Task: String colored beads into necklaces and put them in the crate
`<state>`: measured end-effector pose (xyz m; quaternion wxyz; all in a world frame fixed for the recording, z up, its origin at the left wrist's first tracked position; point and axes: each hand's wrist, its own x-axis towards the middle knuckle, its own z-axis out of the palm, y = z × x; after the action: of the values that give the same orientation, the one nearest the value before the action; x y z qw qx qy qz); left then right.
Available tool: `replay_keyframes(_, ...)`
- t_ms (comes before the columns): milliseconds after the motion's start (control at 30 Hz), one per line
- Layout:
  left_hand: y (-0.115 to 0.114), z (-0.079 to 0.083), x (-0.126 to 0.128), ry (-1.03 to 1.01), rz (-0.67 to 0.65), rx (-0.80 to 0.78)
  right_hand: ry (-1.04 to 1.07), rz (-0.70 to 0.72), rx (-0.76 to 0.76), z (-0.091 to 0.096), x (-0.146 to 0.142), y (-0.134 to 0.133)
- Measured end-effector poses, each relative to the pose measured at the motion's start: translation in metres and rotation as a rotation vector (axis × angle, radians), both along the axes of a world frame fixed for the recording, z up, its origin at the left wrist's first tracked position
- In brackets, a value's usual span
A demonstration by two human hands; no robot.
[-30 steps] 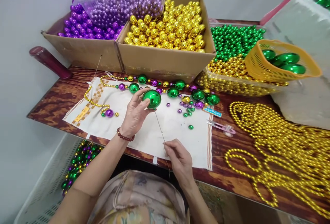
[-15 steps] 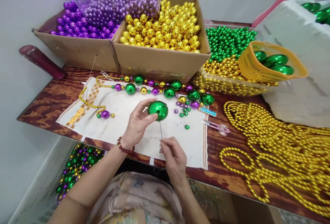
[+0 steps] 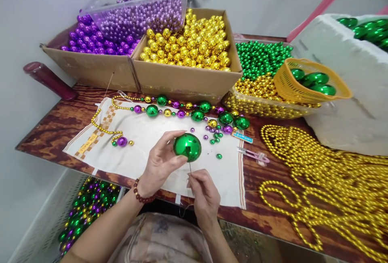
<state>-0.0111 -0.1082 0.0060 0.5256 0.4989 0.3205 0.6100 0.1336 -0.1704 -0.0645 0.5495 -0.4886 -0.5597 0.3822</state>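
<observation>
My left hand [image 3: 160, 165] grips a large shiny green ball [image 3: 187, 147] between thumb and fingers, just above a white cloth [image 3: 145, 146]. Directly below the ball, my right hand [image 3: 203, 196] pinches a thin needle [image 3: 190, 168] that runs up into the ball. A partly strung strand of green, purple and gold beads [image 3: 182, 111] lies along the far edge of the cloth. Several small loose beads [image 3: 214, 135] are scattered to the right of the ball.
Cardboard boxes of purple balls [image 3: 91, 43] and gold balls [image 3: 188, 45] stand at the back. Green and gold small beads [image 3: 260, 59], a yellow basket [image 3: 291, 87] with green balls and a white foam box [image 3: 348, 89] sit right. Gold bead strands [image 3: 327, 182] cover the right table. A snipper [image 3: 253, 156] lies beside the cloth.
The green ball has come down the needle toward my right hand, and both hands have drawn closer together and nearer to me.
</observation>
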Motion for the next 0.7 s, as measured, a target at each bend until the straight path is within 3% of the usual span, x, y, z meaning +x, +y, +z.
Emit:
replay_keyframes(200, -0.008, 0.009, 0.001, 0.049, 0.011, 0.127, 0.085, 0.046, 0.060, 0.004, 0.000, -0.001)
replay_keyframes(333, -0.008, 0.011, 0.001, 0.042, 0.005, 0.147, 0.144, -0.001, 0.056, 0.006, -0.002, -0.002)
replay_keyframes(467, -0.005, 0.008, 0.000, -0.001, 0.022, 0.062, 0.165, -0.025, 0.055, 0.005, -0.003, -0.004)
replay_keyframes(700, 0.003, 0.007, -0.006, -0.129, -0.001, -0.136, 0.069, 0.069, -0.027, 0.008, -0.007, -0.001)
